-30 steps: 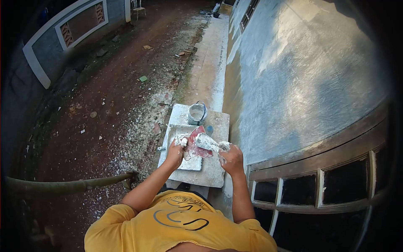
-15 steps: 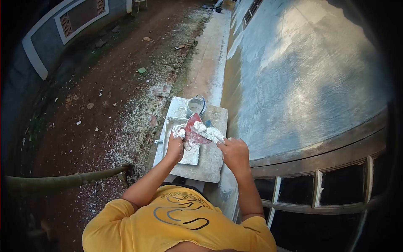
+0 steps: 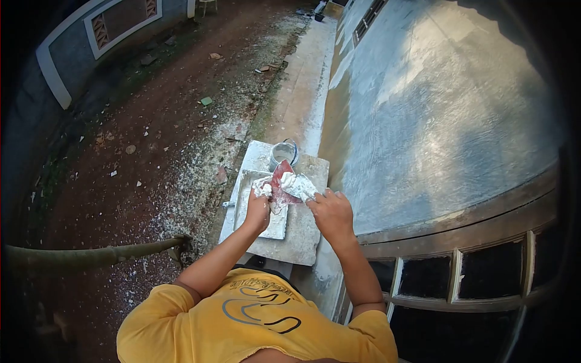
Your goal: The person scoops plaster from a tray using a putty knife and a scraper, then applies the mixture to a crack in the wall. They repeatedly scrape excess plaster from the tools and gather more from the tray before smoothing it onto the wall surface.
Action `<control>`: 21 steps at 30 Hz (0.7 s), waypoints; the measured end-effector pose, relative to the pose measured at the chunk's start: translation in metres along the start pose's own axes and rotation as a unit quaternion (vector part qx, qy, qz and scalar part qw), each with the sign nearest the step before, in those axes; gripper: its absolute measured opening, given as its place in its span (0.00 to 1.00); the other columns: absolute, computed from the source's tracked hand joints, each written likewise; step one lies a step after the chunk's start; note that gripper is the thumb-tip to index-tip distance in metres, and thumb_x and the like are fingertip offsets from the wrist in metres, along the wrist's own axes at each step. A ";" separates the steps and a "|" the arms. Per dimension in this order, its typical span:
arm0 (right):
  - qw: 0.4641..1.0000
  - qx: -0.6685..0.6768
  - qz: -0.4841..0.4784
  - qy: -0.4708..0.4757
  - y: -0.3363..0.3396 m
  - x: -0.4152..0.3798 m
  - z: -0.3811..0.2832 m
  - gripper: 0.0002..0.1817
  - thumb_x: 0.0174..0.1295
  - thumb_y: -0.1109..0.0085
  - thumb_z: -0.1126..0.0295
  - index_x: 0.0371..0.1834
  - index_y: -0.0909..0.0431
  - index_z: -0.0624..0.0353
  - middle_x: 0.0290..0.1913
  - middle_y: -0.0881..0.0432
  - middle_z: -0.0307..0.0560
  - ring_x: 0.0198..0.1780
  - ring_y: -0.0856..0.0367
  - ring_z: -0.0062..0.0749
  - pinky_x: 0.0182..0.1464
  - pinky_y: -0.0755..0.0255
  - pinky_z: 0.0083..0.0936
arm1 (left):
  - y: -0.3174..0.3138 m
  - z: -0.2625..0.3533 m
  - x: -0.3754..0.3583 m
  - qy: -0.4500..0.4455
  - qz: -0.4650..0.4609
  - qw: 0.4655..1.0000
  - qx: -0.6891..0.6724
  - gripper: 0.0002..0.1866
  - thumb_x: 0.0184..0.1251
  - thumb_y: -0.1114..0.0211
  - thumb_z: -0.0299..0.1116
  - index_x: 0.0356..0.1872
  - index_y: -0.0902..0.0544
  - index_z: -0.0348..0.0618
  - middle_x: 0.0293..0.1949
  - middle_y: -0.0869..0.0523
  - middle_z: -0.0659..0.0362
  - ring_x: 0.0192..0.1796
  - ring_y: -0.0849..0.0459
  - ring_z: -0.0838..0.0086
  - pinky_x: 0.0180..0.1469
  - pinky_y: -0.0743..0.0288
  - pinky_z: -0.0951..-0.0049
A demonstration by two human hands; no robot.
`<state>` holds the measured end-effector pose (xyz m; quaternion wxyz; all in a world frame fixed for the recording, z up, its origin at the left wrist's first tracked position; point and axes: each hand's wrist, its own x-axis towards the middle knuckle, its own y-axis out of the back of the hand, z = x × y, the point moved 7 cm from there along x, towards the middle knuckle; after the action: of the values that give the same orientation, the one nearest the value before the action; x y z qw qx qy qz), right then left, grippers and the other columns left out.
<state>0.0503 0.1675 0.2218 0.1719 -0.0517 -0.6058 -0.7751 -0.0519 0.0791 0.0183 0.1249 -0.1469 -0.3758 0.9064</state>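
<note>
My left hand [image 3: 259, 212] is closed around a red flat spreader [image 3: 280, 195] smeared with white paste, a lump of it at the fingers. My right hand [image 3: 333, 214] grips a putty knife [image 3: 307, 192], its blade thickly coated in the same white paste and lying against or just over the red spreader's right side; contact is hard to tell. Beneath my left hand is a white-crusted shallow tray [image 3: 276, 232]. Just beyond the spreader stands a paste-stained bucket [image 3: 283, 153] with its handle up.
Tray and bucket rest on a spattered board [image 3: 302, 242]. To the right rises a grey-white coated wall [image 3: 436, 133], with a paned window frame [image 3: 455, 275] nearer me. A pole [image 3: 97, 256] juts in at left. White-flecked dirt ground [image 3: 151, 151] lies below.
The putty knife has turned and slid over the spreader, its paste now bunched along the blade. My right hand has shifted slightly left; the left hand is a little further right.
</note>
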 end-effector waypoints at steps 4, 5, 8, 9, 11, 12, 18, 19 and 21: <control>1.000 0.015 0.001 -0.009 0.007 0.005 0.003 0.04 0.48 0.44 0.71 0.23 0.20 0.48 0.25 0.24 0.35 0.34 0.24 0.29 0.36 0.33 0.27 | 0.001 0.003 0.003 0.010 0.003 1.000 -0.004 0.26 0.53 0.62 0.11 0.54 0.30 0.38 0.47 0.23 0.56 0.49 0.22 0.69 0.53 0.27 0.68; 1.000 0.016 0.002 -0.015 0.007 0.004 0.004 0.04 0.49 0.44 0.71 0.23 0.20 0.48 0.24 0.24 0.35 0.34 0.24 0.29 0.36 0.33 0.27 | 0.001 0.002 0.003 0.009 0.001 1.000 -0.030 0.25 0.54 0.62 0.12 0.53 0.30 0.38 0.47 0.23 0.56 0.48 0.22 0.69 0.53 0.27 0.68; 1.000 0.011 0.006 0.009 -0.002 0.004 0.000 0.04 0.49 0.44 0.71 0.23 0.19 0.48 0.24 0.24 0.35 0.34 0.24 0.29 0.36 0.33 0.27 | 0.001 -0.002 0.004 0.028 0.005 1.000 -0.012 0.24 0.54 0.61 0.12 0.53 0.29 0.38 0.46 0.22 0.56 0.48 0.22 0.69 0.52 0.27 0.68; 1.000 0.010 0.008 0.011 -0.001 0.004 0.002 0.04 0.49 0.44 0.71 0.23 0.19 0.48 0.24 0.24 0.35 0.34 0.24 0.29 0.36 0.33 0.27 | -0.001 0.002 0.004 0.025 0.004 1.000 -0.012 0.24 0.54 0.61 0.12 0.53 0.29 0.38 0.46 0.22 0.56 0.48 0.22 0.69 0.52 0.27 0.68; 0.999 0.020 0.024 -0.029 0.005 0.000 0.011 0.04 0.49 0.44 0.71 0.24 0.19 0.48 0.25 0.23 0.35 0.34 0.24 0.29 0.35 0.33 0.27 | 0.000 0.008 0.001 0.025 0.019 0.999 -0.017 0.23 0.55 0.60 0.12 0.52 0.29 0.38 0.46 0.22 0.56 0.48 0.22 0.69 0.52 0.27 0.68; 0.999 0.020 0.023 -0.029 0.002 0.001 0.011 0.04 0.49 0.44 0.71 0.24 0.19 0.48 0.25 0.23 0.35 0.34 0.24 0.29 0.35 0.33 0.27 | 0.001 0.009 0.002 0.026 0.020 0.999 -0.017 0.23 0.55 0.60 0.12 0.52 0.29 0.38 0.46 0.22 0.56 0.48 0.22 0.69 0.52 0.27 0.68; 0.999 0.025 0.013 -0.031 -0.002 0.000 0.014 0.05 0.48 0.44 0.71 0.25 0.18 0.48 0.25 0.22 0.35 0.34 0.24 0.29 0.35 0.33 0.28 | 0.002 0.009 0.006 0.005 -0.004 1.000 0.009 0.21 0.60 0.58 0.15 0.54 0.31 0.39 0.49 0.23 0.56 0.49 0.23 0.70 0.53 0.29 0.70; 0.999 0.023 0.007 -0.026 -0.004 0.002 0.012 0.05 0.48 0.44 0.71 0.25 0.18 0.48 0.25 0.22 0.35 0.34 0.24 0.29 0.35 0.33 0.28 | 0.000 0.007 0.005 0.017 -0.001 1.000 -0.018 0.21 0.59 0.58 0.15 0.54 0.31 0.39 0.49 0.23 0.56 0.49 0.23 0.71 0.54 0.29 0.70; 0.999 0.022 0.001 -0.025 -0.004 0.000 0.011 0.05 0.48 0.43 0.71 0.26 0.18 0.48 0.25 0.22 0.35 0.34 0.24 0.29 0.35 0.33 0.28 | -0.002 0.004 0.003 0.031 -0.001 0.999 -0.043 0.21 0.59 0.58 0.14 0.54 0.31 0.39 0.48 0.23 0.56 0.49 0.23 0.71 0.54 0.29 0.70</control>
<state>0.0474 0.1788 0.2207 0.1582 -0.0675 -0.6270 -0.7598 -0.0561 0.0791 0.0223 0.1308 -0.1799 -0.4107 0.8842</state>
